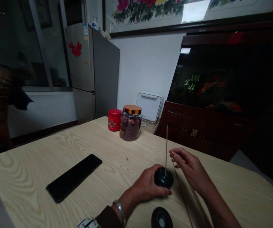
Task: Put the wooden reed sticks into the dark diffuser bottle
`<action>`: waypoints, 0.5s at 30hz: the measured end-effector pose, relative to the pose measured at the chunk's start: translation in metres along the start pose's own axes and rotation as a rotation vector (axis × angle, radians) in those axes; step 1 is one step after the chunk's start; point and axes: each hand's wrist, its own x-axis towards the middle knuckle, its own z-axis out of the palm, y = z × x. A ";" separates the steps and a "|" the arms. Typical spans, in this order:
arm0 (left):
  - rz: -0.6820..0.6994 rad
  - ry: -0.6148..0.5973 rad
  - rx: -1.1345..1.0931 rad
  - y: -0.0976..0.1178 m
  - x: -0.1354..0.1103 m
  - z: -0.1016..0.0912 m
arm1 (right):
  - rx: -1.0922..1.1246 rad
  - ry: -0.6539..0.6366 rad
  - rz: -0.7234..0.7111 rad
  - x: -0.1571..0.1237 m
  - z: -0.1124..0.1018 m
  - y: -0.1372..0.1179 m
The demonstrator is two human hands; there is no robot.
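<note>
My left hand (148, 183) is wrapped round a small, glossy dark round holder (163, 178) on the table. A thin brown stick, like an incense stick (166, 145), stands nearly upright in the holder's top. Just right of the stick is my right hand (187, 163), raised, with thumb and fingertips drawn together; what they pinch, if anything, is unclear. Thin, pale stick-like lines (182, 193) run from near those fingertips toward the front edge, partly behind the right forearm. A dark round piece with a grey centre (161, 218) lies in front of the left hand, cut off by the frame.
On the light wood table (89, 139) lies a long black flat object (74, 177) at left. A tiny brown fragment (127, 159) is near the middle. At the back stand a red canister (114, 120) and a copper-lidded jar (130, 125). A fish tank (212, 76) is beyond.
</note>
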 end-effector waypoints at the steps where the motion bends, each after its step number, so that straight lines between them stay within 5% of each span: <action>1: -0.008 0.001 0.001 0.000 0.000 0.000 | -0.120 -0.014 0.006 -0.001 -0.005 0.005; 7: -0.019 -0.006 -0.014 0.000 -0.001 0.000 | -0.830 -0.310 0.258 -0.010 -0.018 0.042; 15: -0.041 -0.003 -0.023 -0.002 -0.001 0.000 | -0.877 -0.452 0.362 -0.017 -0.008 0.070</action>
